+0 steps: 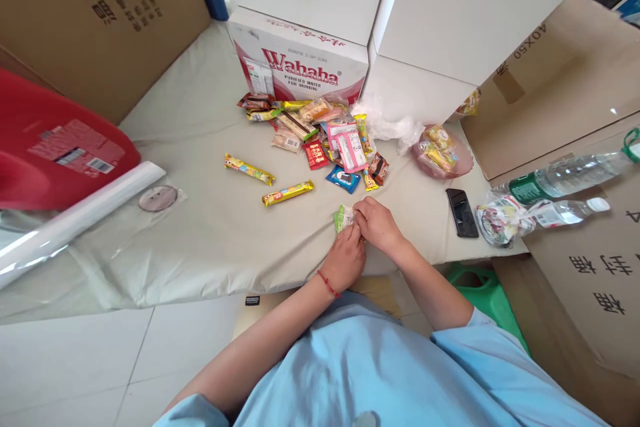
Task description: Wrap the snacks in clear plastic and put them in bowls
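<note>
Near the front edge of the cloth-covered table, my left hand [347,255] and my right hand [379,222] meet at a small green and white snack packet [343,217]. The fingers of both are closed on it and hide much of its near side. A red bracelet circles my left wrist. Just beyond the packet lies a blue snack packet [343,178]. Two yellow stick-shaped snack packets [288,193] lie apart from each other to the left. Behind them is a loose pile of wrapped snacks [305,121], with pink, red, yellow and brown wrappers.
A pink transparent bowl [464,170] with snacks stands at the right, near a black phone [463,213] and plastic bottles [575,177]. A Wahaha carton [315,67] stands behind the pile. A red jug [60,147] and a clear plastic roll [85,217] occupy the left.
</note>
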